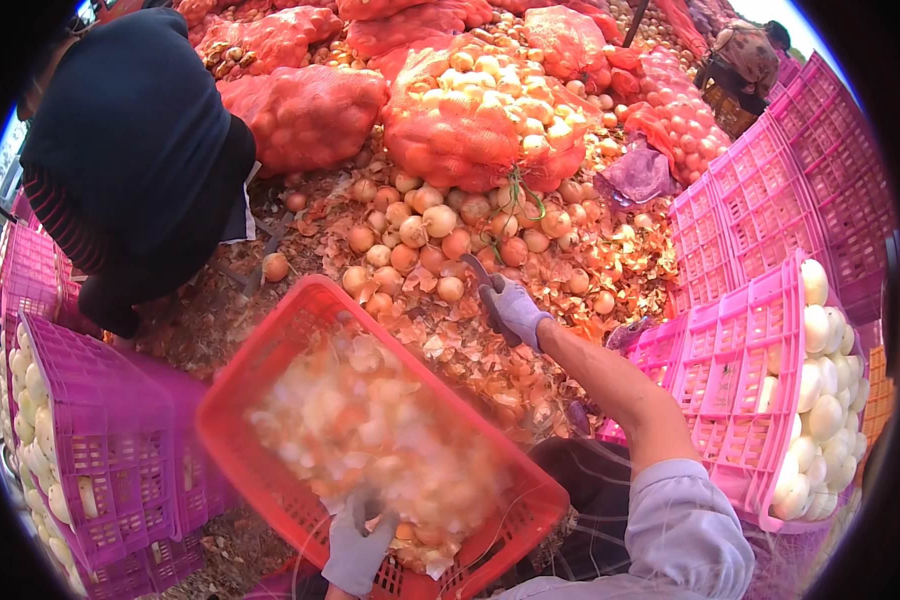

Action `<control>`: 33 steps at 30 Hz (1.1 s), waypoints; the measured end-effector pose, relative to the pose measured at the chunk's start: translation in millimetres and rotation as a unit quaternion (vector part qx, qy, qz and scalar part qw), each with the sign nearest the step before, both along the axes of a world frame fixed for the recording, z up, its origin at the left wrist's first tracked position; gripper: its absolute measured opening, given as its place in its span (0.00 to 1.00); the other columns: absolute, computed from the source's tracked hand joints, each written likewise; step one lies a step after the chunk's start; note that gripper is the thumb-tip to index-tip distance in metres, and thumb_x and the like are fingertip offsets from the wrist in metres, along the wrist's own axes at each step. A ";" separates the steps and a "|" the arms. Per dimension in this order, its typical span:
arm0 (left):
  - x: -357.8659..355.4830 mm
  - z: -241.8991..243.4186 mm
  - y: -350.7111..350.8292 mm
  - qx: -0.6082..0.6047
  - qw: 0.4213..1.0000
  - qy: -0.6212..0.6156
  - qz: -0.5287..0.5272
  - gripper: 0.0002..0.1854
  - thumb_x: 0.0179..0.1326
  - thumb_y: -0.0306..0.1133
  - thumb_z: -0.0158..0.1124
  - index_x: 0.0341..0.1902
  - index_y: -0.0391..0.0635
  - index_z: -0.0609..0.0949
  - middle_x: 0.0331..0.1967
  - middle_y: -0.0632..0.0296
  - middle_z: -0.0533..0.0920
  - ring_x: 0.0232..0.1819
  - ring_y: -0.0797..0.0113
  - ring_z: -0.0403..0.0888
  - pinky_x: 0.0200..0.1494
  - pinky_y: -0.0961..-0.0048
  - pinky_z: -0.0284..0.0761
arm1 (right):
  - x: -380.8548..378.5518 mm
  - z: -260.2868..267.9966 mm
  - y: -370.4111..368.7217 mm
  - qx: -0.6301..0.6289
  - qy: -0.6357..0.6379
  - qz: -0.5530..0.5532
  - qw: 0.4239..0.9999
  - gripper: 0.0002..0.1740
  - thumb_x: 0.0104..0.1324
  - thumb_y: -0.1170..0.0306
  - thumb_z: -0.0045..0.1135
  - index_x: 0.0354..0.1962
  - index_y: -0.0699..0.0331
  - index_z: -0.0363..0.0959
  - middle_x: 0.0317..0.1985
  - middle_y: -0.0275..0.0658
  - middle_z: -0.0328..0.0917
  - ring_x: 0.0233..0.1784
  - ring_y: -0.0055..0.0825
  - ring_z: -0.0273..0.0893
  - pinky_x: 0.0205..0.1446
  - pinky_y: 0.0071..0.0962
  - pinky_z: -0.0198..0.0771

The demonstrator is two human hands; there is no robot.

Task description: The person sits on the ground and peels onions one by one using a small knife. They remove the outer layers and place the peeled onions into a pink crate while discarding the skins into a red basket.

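Note:
Directly below me lies a red plastic crate (311, 300), tilted, with blurred onion skins and onions (390, 435) inside. My left hand (360, 536), in a grey glove, reaches over the crate's near side; its fingertips are blurred among the skins, so its hold is unclear. Beyond the crate's right side, my right hand (516, 306), also gloved, grips a dark curved blade tool (484, 285), probably a knife or sickle. Loose unpeeled onions (439, 221) lie on the skin-covered ground past the crate, in front of an open red mesh sack of onions (450, 135).
Pink crates of peeled onions stand at the left (112, 420) and right (742, 390), with stacked pink crates (757, 180) behind. A person in dark clothes (135, 135) bends at the upper left; another person (746, 60) is far right. More filled mesh sacks (307, 112) lie ahead.

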State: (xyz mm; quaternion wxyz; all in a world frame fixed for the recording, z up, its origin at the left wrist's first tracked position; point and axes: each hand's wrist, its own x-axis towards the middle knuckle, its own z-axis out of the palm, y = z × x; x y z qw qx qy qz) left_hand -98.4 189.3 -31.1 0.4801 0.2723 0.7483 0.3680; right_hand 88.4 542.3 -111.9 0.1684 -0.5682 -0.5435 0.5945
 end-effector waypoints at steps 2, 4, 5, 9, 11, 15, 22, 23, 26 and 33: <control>-3.0 5.0 4.7 -0.048 0.997 -0.048 0.023 0.17 0.56 0.19 0.62 0.50 0.33 0.73 0.36 0.59 0.78 0.36 0.75 0.76 0.39 0.80 0.74 | -15.3 -10.8 21.0 0.066 -0.074 0.040 0.994 0.16 0.65 0.62 0.51 0.45 0.62 0.69 0.27 0.43 0.76 0.24 0.30 0.76 0.27 0.32 0.70; -5.1 3.3 6.7 -0.100 0.985 -0.125 0.067 0.19 0.55 0.20 0.63 0.51 0.32 0.73 0.38 0.59 0.77 0.38 0.74 0.76 0.39 0.79 0.74 | -32.9 -36.7 41.9 0.144 -0.086 0.043 0.985 0.18 0.62 0.63 0.52 0.47 0.62 0.70 0.31 0.48 0.78 0.30 0.39 0.78 0.34 0.37 0.72; -8.3 -4.5 4.7 -0.098 0.987 -0.119 0.045 0.20 0.55 0.21 0.64 0.51 0.32 0.73 0.38 0.59 0.77 0.39 0.74 0.76 0.40 0.79 0.74 | -39.3 -50.7 52.7 0.174 -0.094 0.049 0.979 0.19 0.62 0.65 0.51 0.50 0.61 0.69 0.29 0.46 0.77 0.28 0.37 0.77 0.32 0.35 0.71; -17.6 -17.5 0.8 -0.134 0.989 -0.049 -0.024 0.23 0.55 0.28 0.67 0.53 0.33 0.73 0.39 0.56 0.79 0.41 0.69 0.78 0.45 0.74 0.75 | -83.8 -83.9 85.3 0.298 -0.158 0.089 0.937 0.27 0.60 0.69 0.47 0.59 0.55 0.65 0.31 0.48 0.78 0.30 0.43 0.79 0.35 0.39 0.73; -21.9 -13.8 -1.6 -0.149 0.984 0.038 -0.090 0.21 0.57 0.30 0.66 0.52 0.36 0.74 0.39 0.55 0.79 0.40 0.66 0.79 0.44 0.71 0.76 | -109.1 -73.0 96.8 0.251 -0.221 0.157 0.929 0.37 0.60 0.69 0.46 0.68 0.50 0.51 0.43 0.57 0.77 0.46 0.51 0.77 0.50 0.45 0.70; -24.8 -13.2 -5.1 -0.096 0.968 0.153 -0.173 0.16 0.58 0.32 0.64 0.49 0.42 0.77 0.37 0.53 0.79 0.35 0.60 0.80 0.37 0.68 0.76 | -127.2 -88.4 125.4 0.238 -0.286 0.215 0.903 0.37 0.60 0.71 0.44 0.68 0.53 0.50 0.46 0.58 0.77 0.47 0.52 0.78 0.51 0.44 0.71; -18.8 -4.7 -11.3 -0.062 0.970 0.174 -0.158 0.16 0.59 0.34 0.63 0.49 0.42 0.77 0.37 0.53 0.79 0.36 0.59 0.80 0.37 0.66 0.76 | -107.7 -116.5 132.6 0.355 -0.221 0.058 0.907 0.12 0.60 0.67 0.52 0.40 0.62 0.74 0.25 0.45 0.78 0.26 0.40 0.78 0.33 0.39 0.72; -18.3 -0.7 -10.8 -0.064 0.967 0.175 -0.174 0.16 0.59 0.34 0.62 0.50 0.43 0.77 0.38 0.54 0.79 0.36 0.59 0.80 0.37 0.65 0.77 | -100.0 -113.4 132.7 0.355 -0.187 0.032 0.916 0.11 0.60 0.67 0.53 0.38 0.62 0.74 0.22 0.43 0.77 0.22 0.36 0.77 0.29 0.37 0.72; -15.6 14.9 -10.0 -0.062 0.959 0.183 -0.208 0.18 0.59 0.35 0.62 0.52 0.42 0.76 0.41 0.54 0.80 0.39 0.58 0.80 0.42 0.65 0.76 | -86.4 -56.0 99.6 0.135 0.052 -0.041 0.989 0.06 0.61 0.69 0.56 0.32 0.63 0.73 0.18 0.35 0.72 0.16 0.23 0.71 0.20 0.26 0.66; 0.8 19.9 -20.2 -0.018 0.964 0.161 -0.210 0.19 0.57 0.41 0.63 0.45 0.40 0.80 0.42 0.51 0.81 0.44 0.54 0.79 0.48 0.65 0.74 | -63.7 81.7 2.0 0.041 0.172 0.034 0.984 0.08 0.63 0.70 0.55 0.39 0.63 0.70 0.21 0.32 0.70 0.15 0.19 0.68 0.17 0.21 0.65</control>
